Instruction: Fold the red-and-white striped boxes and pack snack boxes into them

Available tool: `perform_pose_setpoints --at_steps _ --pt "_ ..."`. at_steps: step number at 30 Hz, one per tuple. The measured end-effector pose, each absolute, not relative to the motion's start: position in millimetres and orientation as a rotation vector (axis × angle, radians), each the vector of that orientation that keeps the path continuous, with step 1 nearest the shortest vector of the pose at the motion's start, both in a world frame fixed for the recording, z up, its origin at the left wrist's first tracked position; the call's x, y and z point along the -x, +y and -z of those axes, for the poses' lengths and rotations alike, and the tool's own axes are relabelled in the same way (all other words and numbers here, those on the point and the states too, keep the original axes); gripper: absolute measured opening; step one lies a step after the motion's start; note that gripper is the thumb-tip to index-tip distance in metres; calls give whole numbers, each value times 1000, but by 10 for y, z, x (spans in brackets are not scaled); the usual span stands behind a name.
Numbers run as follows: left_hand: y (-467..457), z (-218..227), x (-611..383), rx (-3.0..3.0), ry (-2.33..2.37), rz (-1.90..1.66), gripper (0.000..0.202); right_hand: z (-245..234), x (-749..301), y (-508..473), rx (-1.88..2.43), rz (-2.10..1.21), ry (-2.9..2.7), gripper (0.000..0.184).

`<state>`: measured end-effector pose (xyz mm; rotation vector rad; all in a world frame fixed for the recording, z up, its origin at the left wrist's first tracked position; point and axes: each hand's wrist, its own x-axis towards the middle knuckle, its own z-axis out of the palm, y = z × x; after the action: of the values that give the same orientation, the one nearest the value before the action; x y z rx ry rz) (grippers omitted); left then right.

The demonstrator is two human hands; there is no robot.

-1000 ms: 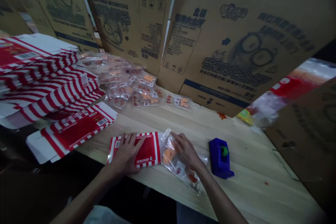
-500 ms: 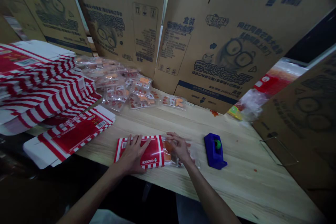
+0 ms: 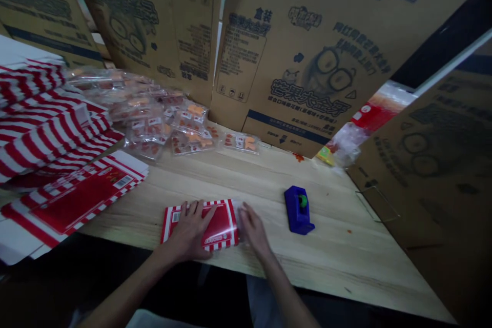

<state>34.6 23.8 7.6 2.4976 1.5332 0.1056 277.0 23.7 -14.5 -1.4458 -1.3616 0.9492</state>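
The left grip (image 3: pixel 188 230), open and flat, presses a red-and-white striped cardboard box (image 3: pixel 223 226) onto the pale wooden desk (image 3: pixel 230 174), seemingly to steady it. The right grip (image 3: pixel 251 230) curls at the box's right end; whether it pinches anything is unclear.

A person's left hand (image 3: pixel 188 230) lies palm down with its fingers (image 3: pixel 192 210) spread, the wrist low and angled in from the lower left. The right hand (image 3: pixel 253 228) sits just beside it, fingers close together and tilted downward, its fingertips pointing up and left. The bare left forearm (image 3: pixel 126 287) and right forearm (image 3: pixel 282 289) rise from the bottom of the frame and converge toward the centre, with the hands near each other but not touching.
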Motion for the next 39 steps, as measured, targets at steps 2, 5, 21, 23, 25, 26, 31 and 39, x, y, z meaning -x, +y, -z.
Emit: perform_pose_setpoints --at_steps 2,5,21,23,25,26,31,39 --pt "216 -95 -381 -2470 1612 -132 110 115 -2513 142 1377 -1066 -1322 53" --pt "175 -235 -387 -2375 1798 -232 105 41 -2403 -23 1385 -925 -1117 44" --pt "-439 -53 -201 -1441 1125 -1016 75 -6 -2389 -652 1243 -1278 -970 60" --pt "-517 -47 -237 -1271 987 -975 88 4 -2375 -699 1262 -1257 -982 69" --pt "-587 -25 -276 -1146 928 -973 102 21 -2356 -721 1273 -1240 -995 80" --pt "-614 -4 -288 -1120 928 -978 105 30 -2350 -727 1273 -1236 -1001 83" --pt "-636 87 -236 -1136 910 -937 98 63 -2353 -773 1227 -1265 -1000 88" --pt "-521 -81 -153 -1134 870 -887 107 44 -2367 -845 1228 -1335 -971 87"
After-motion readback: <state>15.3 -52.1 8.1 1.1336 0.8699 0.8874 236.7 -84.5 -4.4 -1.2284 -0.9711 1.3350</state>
